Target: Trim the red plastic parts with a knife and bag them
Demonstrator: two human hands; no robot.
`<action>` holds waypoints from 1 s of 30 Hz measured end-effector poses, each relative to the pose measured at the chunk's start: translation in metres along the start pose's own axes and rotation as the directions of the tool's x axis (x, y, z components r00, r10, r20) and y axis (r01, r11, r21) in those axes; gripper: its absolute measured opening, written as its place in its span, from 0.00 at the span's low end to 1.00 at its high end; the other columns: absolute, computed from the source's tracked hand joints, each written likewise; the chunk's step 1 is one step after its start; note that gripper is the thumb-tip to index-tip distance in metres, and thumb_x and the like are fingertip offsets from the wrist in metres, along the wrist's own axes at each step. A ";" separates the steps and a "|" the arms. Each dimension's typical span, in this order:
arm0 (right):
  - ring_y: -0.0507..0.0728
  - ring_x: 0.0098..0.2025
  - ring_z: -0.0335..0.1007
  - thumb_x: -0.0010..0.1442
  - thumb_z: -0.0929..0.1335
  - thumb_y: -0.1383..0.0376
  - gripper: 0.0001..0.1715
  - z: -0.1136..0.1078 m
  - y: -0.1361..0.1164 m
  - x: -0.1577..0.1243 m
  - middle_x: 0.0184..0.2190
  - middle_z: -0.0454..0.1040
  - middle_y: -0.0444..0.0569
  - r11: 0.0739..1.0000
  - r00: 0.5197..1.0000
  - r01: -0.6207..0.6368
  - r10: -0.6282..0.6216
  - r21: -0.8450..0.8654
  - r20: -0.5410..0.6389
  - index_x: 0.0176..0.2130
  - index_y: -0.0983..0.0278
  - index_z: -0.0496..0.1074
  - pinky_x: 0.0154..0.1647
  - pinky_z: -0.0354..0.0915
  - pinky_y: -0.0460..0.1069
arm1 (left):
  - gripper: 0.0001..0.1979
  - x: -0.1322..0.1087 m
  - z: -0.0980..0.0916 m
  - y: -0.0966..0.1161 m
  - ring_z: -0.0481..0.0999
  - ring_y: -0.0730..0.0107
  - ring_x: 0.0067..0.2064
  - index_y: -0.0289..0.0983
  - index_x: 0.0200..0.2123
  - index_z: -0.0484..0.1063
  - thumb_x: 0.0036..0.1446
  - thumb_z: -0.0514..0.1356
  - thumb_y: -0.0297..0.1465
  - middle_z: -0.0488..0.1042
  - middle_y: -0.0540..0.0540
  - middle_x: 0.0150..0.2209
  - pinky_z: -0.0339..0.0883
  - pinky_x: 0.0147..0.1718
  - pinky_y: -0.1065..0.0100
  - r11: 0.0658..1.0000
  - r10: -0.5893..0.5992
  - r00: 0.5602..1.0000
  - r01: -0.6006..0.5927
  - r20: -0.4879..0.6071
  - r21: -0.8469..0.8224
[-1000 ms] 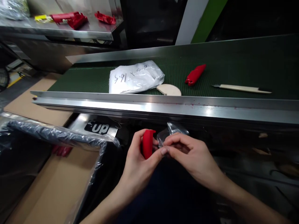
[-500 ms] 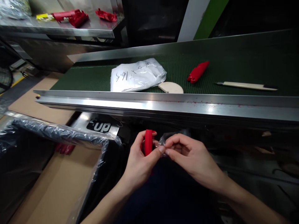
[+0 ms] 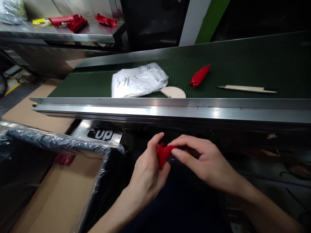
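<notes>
My left hand (image 3: 150, 166) grips a small red plastic part (image 3: 164, 154) between its fingers and thumb, in front of the conveyor's metal edge. The fingertips of my right hand (image 3: 200, 158) pinch the right end of that same part. A trace of clear film shows dimly beneath the right fingers. Beyond the edge, on the green ribbed belt (image 3: 92, 79), lie a white plastic packet (image 3: 138, 81) with handwriting, a pale flat disc (image 3: 174, 92), another red part (image 3: 200, 76) and a cream-handled knife (image 3: 245, 88).
A metal rail (image 3: 145, 109) runs across between my hands and the belt. At lower left stands a box lined with clear plastic (image 3: 58, 140), with red pieces inside. More red parts (image 3: 75, 22) lie on a steel table (image 3: 89, 37) at upper left.
The red part has turned from upright to slanting, and my right fingers have moved from the clear film onto its end. The view has shifted slightly.
</notes>
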State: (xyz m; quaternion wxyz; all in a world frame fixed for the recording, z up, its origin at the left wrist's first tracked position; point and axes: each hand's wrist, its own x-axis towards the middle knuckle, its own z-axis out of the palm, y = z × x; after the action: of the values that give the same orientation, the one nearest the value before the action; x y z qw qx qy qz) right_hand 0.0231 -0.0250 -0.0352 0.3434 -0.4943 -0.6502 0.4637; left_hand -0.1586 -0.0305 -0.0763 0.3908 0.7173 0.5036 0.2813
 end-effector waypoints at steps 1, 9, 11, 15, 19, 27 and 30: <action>0.51 0.36 0.71 0.66 0.66 0.63 0.07 -0.002 0.000 0.000 0.37 0.74 0.44 0.999 1.000 -0.003 0.004 0.054 -0.002 0.41 0.58 0.75 0.35 0.67 0.45 | 0.36 0.000 0.000 -0.001 0.74 0.68 0.40 0.47 0.64 0.45 0.56 0.56 0.23 0.71 0.48 0.41 0.67 0.39 0.66 1.000 -0.007 1.000 0.007 0.001 0.013; 0.52 0.41 0.74 0.63 0.69 0.70 0.12 -0.017 0.019 -0.012 0.43 0.76 0.44 0.981 0.977 0.192 -0.191 0.002 -0.097 0.45 0.56 0.74 0.41 0.70 0.45 | 0.25 0.006 -0.009 -0.011 0.73 0.69 0.40 0.39 0.55 0.59 0.54 0.56 0.18 0.71 0.45 0.41 0.68 0.41 0.68 0.955 0.231 0.945 -0.175 -0.232 0.239; 0.53 0.42 0.74 0.61 0.70 0.72 0.15 -0.018 0.023 -0.012 0.42 0.76 0.44 0.963 0.959 0.268 -0.271 -0.043 -0.088 0.46 0.55 0.74 0.42 0.70 0.46 | 0.25 0.006 -0.011 -0.013 0.72 0.67 0.42 0.39 0.54 0.61 0.54 0.56 0.17 0.70 0.45 0.42 0.67 0.43 0.67 0.928 0.308 0.916 -0.230 -0.257 0.292; 0.55 0.45 0.73 0.59 0.70 0.75 0.20 -0.018 0.026 -0.011 0.46 0.76 0.46 0.919 0.920 0.377 -0.386 -0.112 -0.066 0.48 0.55 0.75 0.44 0.70 0.49 | 0.32 0.004 -0.013 -0.019 0.71 0.68 0.42 0.43 0.59 0.58 0.53 0.57 0.16 0.69 0.46 0.43 0.67 0.44 0.68 0.918 0.360 0.869 -0.265 -0.341 0.294; 0.57 0.48 0.72 0.59 0.68 0.78 0.27 -0.019 0.027 -0.010 0.48 0.75 0.49 0.863 0.873 0.483 -0.487 -0.146 0.014 0.53 0.55 0.73 0.45 0.71 0.52 | 0.36 0.005 -0.012 -0.023 0.71 0.73 0.39 0.47 0.61 0.52 0.54 0.59 0.16 0.68 0.51 0.39 0.67 0.44 0.69 0.940 0.333 0.839 -0.261 -0.430 0.217; 0.51 0.37 0.74 0.59 0.72 0.71 0.11 -0.008 0.039 -0.017 0.37 0.77 0.43 0.972 0.926 0.232 -0.232 -0.037 -0.298 0.41 0.56 0.78 0.35 0.70 0.44 | 0.26 0.009 -0.013 -0.017 0.72 0.76 0.36 0.41 0.55 0.59 0.55 0.60 0.19 0.69 0.51 0.36 0.68 0.38 0.74 0.985 0.075 0.882 -0.139 -0.465 -0.106; 0.50 0.32 0.74 0.61 0.71 0.65 0.06 -0.005 0.048 -0.017 0.34 0.78 0.43 0.974 0.964 0.069 -0.010 0.214 -0.266 0.40 0.56 0.78 0.33 0.71 0.42 | 0.21 0.009 -0.012 -0.011 0.72 0.77 0.35 0.41 0.52 0.62 0.56 0.60 0.22 0.71 0.51 0.35 0.67 0.37 0.76 0.944 -0.060 0.901 -0.089 -0.429 -0.319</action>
State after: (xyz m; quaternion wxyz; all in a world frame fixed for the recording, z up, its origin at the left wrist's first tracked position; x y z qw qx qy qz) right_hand 0.0481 -0.0363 -0.0789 0.4889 -0.4968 -0.5530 0.4565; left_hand -0.1712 -0.0164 -0.0792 0.3818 0.5647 0.5179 0.5168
